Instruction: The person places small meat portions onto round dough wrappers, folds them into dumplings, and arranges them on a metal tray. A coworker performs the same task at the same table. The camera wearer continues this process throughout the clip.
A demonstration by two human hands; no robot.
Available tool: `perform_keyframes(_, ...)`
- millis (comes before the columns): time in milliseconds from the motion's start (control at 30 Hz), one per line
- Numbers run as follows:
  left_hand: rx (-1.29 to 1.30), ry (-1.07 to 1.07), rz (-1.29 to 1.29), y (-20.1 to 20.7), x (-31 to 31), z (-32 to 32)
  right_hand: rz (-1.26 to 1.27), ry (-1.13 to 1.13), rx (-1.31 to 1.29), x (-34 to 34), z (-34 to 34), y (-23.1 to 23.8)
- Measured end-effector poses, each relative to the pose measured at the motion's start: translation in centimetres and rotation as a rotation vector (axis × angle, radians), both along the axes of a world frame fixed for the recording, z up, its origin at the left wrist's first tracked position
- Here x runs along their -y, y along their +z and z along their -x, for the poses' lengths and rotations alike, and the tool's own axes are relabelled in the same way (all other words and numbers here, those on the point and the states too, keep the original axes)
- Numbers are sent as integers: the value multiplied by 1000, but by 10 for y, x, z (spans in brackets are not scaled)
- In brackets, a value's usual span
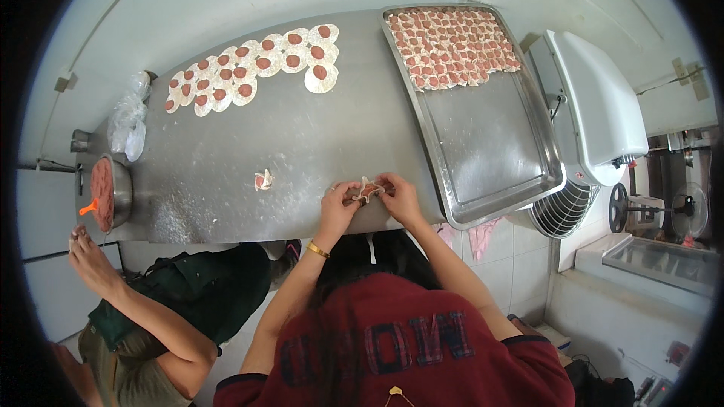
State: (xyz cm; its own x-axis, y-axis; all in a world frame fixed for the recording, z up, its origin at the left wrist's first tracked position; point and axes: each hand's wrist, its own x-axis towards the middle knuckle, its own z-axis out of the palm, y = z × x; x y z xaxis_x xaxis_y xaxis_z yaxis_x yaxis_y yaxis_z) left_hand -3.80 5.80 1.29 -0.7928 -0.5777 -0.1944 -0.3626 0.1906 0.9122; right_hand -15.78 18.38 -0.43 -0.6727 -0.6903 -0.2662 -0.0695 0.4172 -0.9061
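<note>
Between both hands, just above the near edge of the steel table point(317, 143), is a dumpling point(368, 191) with a pleated pale wrapper and pinkish meat filling. My left hand point(339, 203) pinches its left side, fingers closed. On its right side my right hand point(398, 197) grips the wrapper with thumb and fingertips. A single folded dumpling point(262, 179) lies on the table to the left of my hands. Farther back, several round wrappers point(320, 79) lie flat in overlapping rows, each with a dab of meat on it.
A large steel tray point(490, 151) on the right holds packed rows of dumplings in its far part. Beside it stands a white machine point(596, 105) with a wire guard. At left, a co-worker's hand point(94, 260) is near a bowl point(122, 192) of meat filling with an orange-handled tool point(90, 207).
</note>
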Motion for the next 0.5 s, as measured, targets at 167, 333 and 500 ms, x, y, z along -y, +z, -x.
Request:
perform_keyframes(167,-110,-56,101,4,1,3,149,82,-178,-4,-2,16)
perform_keyframes(333,-30,-47,132,8,0,6,113,102,-249,-2,0,18)
perform_keyframes(500,-13,24,215,7,-4,8,172,145,-221,-1,2,14)
